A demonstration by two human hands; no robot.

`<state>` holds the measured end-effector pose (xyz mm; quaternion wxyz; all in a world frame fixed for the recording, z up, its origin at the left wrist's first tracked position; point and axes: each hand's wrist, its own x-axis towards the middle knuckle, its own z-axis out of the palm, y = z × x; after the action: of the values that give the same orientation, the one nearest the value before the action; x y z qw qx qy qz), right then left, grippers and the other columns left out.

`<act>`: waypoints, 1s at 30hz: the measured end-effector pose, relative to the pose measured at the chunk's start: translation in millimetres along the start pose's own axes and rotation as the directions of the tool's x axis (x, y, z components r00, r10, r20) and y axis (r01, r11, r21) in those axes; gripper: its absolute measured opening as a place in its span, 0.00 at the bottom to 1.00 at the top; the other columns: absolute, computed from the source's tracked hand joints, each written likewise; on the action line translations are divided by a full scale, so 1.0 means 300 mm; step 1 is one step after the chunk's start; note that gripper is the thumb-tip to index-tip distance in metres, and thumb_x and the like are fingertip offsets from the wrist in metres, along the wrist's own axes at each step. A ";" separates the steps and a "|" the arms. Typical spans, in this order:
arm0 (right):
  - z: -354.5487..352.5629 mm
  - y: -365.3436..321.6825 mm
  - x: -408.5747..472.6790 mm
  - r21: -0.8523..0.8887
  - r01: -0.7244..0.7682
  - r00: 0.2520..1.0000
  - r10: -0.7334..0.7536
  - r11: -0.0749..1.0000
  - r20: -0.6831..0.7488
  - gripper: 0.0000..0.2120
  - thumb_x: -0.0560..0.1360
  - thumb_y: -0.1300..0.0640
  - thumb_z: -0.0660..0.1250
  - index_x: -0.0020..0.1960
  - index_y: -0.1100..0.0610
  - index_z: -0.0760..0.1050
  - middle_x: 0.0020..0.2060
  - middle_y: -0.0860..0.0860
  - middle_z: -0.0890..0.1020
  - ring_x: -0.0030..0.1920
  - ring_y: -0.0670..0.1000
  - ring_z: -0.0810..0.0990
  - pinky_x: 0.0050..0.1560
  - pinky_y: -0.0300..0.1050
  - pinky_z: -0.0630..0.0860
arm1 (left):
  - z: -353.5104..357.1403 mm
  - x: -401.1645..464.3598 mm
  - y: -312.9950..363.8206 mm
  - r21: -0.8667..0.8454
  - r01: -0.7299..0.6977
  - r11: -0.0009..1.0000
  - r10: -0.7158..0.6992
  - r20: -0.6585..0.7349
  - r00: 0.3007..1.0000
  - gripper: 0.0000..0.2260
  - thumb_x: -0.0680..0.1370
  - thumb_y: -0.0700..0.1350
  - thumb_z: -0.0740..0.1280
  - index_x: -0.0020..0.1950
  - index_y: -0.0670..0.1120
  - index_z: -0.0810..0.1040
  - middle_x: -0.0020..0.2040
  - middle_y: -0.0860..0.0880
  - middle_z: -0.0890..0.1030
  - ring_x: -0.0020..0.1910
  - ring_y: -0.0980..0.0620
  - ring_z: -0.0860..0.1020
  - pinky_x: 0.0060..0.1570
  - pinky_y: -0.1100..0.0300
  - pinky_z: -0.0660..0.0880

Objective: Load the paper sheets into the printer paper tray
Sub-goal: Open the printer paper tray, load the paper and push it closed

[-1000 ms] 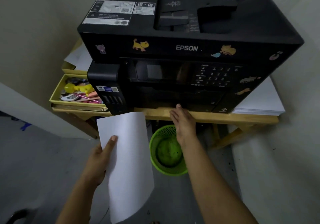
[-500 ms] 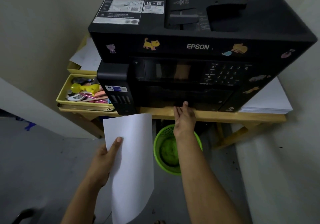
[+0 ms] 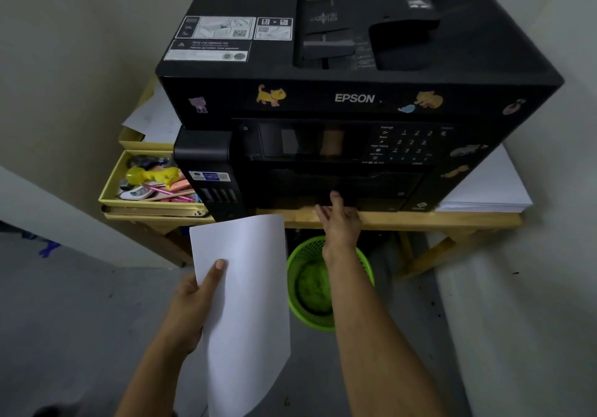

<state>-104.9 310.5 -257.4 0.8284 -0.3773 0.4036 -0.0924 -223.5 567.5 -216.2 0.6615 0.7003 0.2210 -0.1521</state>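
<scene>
The tray is sitting closed at the bottom front of the printer, straight ahead of the right hand; that hand is reaching forward with fingers loosely extended, fingertips touching the tray's front lip, not yet visibly hooked around anything; it is by far the nearer of the two hands to the tray. The left hand is hanging back and lower, pinching the sheets by their left edge, thumb lying on top; their long axis is pointing roughly toward the printer, tilted a little left, the far short edge just short of the wooden surface.

In my judgement the coming move is turning on a straight pull toward the body, since the tray's width is running left to right across the printer's face.

The printer is looking like hard, matte black plastic, boxy, with small animal stickers; the sheets are thin, smooth, white and bending slightly; the surface is pale, bare wood; a green mesh bin is standing below the right forearm.
</scene>
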 end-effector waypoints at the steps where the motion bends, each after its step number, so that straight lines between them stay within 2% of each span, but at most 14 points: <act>1: -0.002 -0.004 -0.001 -0.017 -0.008 1.000 0.008 1.000 0.016 0.19 0.80 0.51 0.77 0.63 0.61 0.75 0.51 0.59 0.85 0.44 0.49 0.90 0.52 0.42 0.85 | -0.001 0.001 0.003 -0.003 -0.005 1.000 0.005 -0.002 1.000 0.21 0.80 0.59 0.68 0.64 0.44 0.82 0.54 0.42 0.88 0.51 0.37 0.87 0.58 0.33 0.81; 3: -0.008 -0.011 -0.002 -0.046 -0.028 0.999 0.029 0.999 0.036 0.19 0.80 0.51 0.77 0.62 0.60 0.76 0.50 0.57 0.86 0.43 0.48 0.90 0.59 0.47 0.84 | 0.000 0.003 0.008 -0.011 -0.013 1.000 0.013 -0.006 1.000 0.21 0.80 0.59 0.68 0.64 0.44 0.82 0.54 0.42 0.89 0.52 0.38 0.87 0.59 0.33 0.81; 5: -0.013 -0.016 -0.003 -0.059 -0.033 0.998 0.036 0.998 0.048 0.16 0.80 0.51 0.77 0.59 0.59 0.75 0.51 0.56 0.86 0.46 0.49 0.89 0.62 0.49 0.83 | 0.001 0.003 0.015 -0.015 -0.020 1.000 0.020 -0.015 1.000 0.20 0.80 0.58 0.69 0.63 0.45 0.83 0.54 0.43 0.89 0.52 0.38 0.87 0.59 0.34 0.81; 9: -0.025 -0.008 0.001 -0.052 0.002 0.998 0.001 0.999 0.063 0.16 0.80 0.50 0.76 0.56 0.58 0.74 0.56 0.58 0.86 0.52 0.52 0.89 0.54 0.43 0.84 | 0.000 0.001 0.023 -0.024 -0.030 0.999 0.029 -0.012 0.999 0.20 0.80 0.58 0.69 0.63 0.45 0.83 0.54 0.42 0.89 0.52 0.37 0.87 0.59 0.33 0.81; 13: -0.031 -0.001 0.000 -0.012 0.018 0.998 -0.017 1.000 0.065 0.21 0.80 0.50 0.77 0.65 0.59 0.75 0.58 0.59 0.86 0.53 0.53 0.90 0.50 0.40 0.85 | -0.007 -0.001 0.029 -0.037 -0.030 0.999 0.030 -0.008 1.000 0.20 0.79 0.58 0.69 0.64 0.46 0.82 0.55 0.43 0.89 0.53 0.38 0.87 0.59 0.34 0.80; 18: -0.026 -0.002 -0.004 -0.002 0.021 0.999 -0.021 1.000 0.040 0.16 0.79 0.51 0.77 0.57 0.59 0.75 0.56 0.59 0.85 0.51 0.53 0.90 0.49 0.40 0.85 | -0.019 -0.002 0.033 -0.055 -0.040 0.998 0.040 0.001 0.999 0.20 0.81 0.56 0.68 0.66 0.46 0.81 0.56 0.43 0.88 0.54 0.37 0.87 0.60 0.33 0.80; 22: -0.041 0.021 -0.029 0.031 0.061 0.998 -0.060 0.998 -0.017 0.14 0.79 0.56 0.77 0.53 0.58 0.72 0.50 0.61 0.83 0.50 0.55 0.89 0.47 0.43 0.87 | -0.027 -0.002 0.038 -0.065 -0.040 0.997 0.039 -0.010 0.999 0.19 0.81 0.56 0.68 0.66 0.46 0.81 0.57 0.43 0.88 0.54 0.39 0.87 0.61 0.34 0.80; 25: -0.072 0.043 -0.037 0.034 0.080 0.997 -0.080 0.996 0.002 0.12 0.80 0.56 0.77 0.52 0.59 0.75 0.47 0.60 0.84 0.52 0.58 0.90 0.49 0.42 0.87 | -0.026 -0.006 0.051 -0.068 -0.046 0.997 0.046 -0.001 0.999 0.18 0.81 0.55 0.68 0.66 0.46 0.81 0.57 0.44 0.88 0.54 0.40 0.87 0.60 0.36 0.81; 28: -0.084 0.043 -0.035 0.029 0.082 0.997 -0.082 0.996 0.014 0.12 0.80 0.56 0.78 0.51 0.59 0.75 0.49 0.61 0.84 0.57 0.61 0.89 0.49 0.42 0.87 | -0.026 -0.009 0.059 -0.073 -0.058 0.996 0.059 0.013 0.998 0.19 0.81 0.55 0.68 0.67 0.46 0.81 0.57 0.43 0.88 0.54 0.40 0.87 0.60 0.37 0.81; 30: -0.096 0.043 -0.049 0.035 0.083 0.996 -0.084 0.996 0.019 0.12 0.80 0.57 0.77 0.55 0.61 0.77 0.54 0.62 0.84 0.57 0.60 0.88 0.49 0.43 0.87 | -0.026 -0.013 0.057 -0.075 -0.059 0.995 0.060 0.010 0.998 0.19 0.80 0.55 0.68 0.66 0.46 0.81 0.56 0.44 0.88 0.53 0.39 0.87 0.59 0.38 0.81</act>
<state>-137.6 310.4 -268.8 0.8341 -0.3805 0.3775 -0.1299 -218.7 574.3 -198.8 0.6927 0.6805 0.2015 -0.1286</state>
